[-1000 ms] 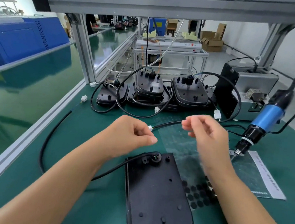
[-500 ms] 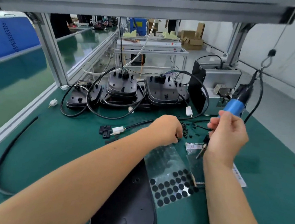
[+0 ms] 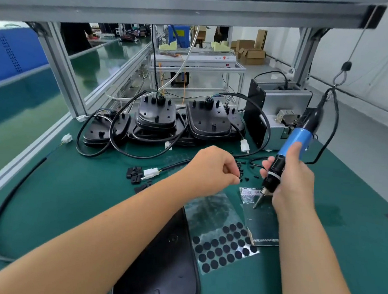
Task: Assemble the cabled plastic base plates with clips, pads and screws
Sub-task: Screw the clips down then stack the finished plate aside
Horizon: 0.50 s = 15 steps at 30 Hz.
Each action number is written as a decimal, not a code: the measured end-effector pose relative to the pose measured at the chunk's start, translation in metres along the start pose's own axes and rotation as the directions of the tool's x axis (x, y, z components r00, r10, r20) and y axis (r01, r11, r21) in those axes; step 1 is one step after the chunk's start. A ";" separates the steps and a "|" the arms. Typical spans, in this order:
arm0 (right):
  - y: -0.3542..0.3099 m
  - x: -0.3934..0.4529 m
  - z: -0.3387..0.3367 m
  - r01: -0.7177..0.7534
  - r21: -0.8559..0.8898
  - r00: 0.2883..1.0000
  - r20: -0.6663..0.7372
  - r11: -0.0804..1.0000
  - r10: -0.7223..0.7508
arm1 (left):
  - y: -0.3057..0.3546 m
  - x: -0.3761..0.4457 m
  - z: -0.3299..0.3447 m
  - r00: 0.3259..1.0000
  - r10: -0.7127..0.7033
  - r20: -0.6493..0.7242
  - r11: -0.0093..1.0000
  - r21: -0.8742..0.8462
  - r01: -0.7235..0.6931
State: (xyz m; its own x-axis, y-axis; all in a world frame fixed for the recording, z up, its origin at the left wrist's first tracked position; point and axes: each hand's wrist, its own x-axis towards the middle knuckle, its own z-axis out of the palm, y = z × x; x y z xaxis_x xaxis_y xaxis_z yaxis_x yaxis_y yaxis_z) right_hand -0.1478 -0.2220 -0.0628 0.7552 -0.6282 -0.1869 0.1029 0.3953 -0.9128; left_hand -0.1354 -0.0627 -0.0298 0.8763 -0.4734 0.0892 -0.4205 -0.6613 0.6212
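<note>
Since a second ago the right hand [image 3: 295, 181] has taken the hanging blue screwdriver [image 3: 288, 152] and now grips it, bit down at centre right; the left hand [image 3: 214, 167] has dropped the cable and seems to pinch a small black screw [image 3: 241, 175] from the loose scatter, so screw-fastening comes next; the base plate [image 3: 166, 261] lies at the lower centre of the table [image 3: 71, 197], and the print on the card under the bit is too blurred to read
</note>
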 end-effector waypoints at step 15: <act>-0.039 -0.100 0.063 -0.015 0.480 0.694 0.636 0.877 -0.336 | -0.033 -0.109 -0.048 0.957 -0.112 -0.268 0.920 -0.393 -0.002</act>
State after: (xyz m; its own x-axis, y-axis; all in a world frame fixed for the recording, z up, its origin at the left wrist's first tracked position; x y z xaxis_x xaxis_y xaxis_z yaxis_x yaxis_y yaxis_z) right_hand -0.1863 -0.1325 0.0148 0.9017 -0.1427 0.4081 0.3896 0.6774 -0.6240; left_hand -0.2058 0.0385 -0.0228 0.9486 -0.2231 0.2243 -0.2964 -0.3783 0.8769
